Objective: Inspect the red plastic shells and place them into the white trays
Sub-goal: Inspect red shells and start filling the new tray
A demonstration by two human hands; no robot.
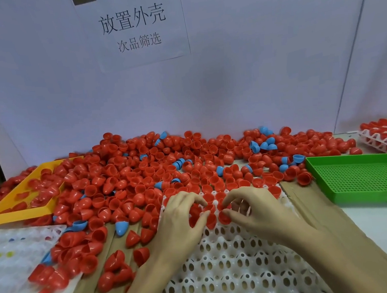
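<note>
Single head-worn wide-angle view, looking forward and down from above the person's forearms. Close on the white perforated plastic tray [234, 260] at bottom centre; the heap of red plastic half-shells [143, 174] mid-frame; the white backboard with printed paper sign [133, 27] fills the top.

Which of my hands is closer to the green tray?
Right. Your right hand is over the white tray, the green tray off to its right; your left hand is farther left, beyond the right hand.
</note>
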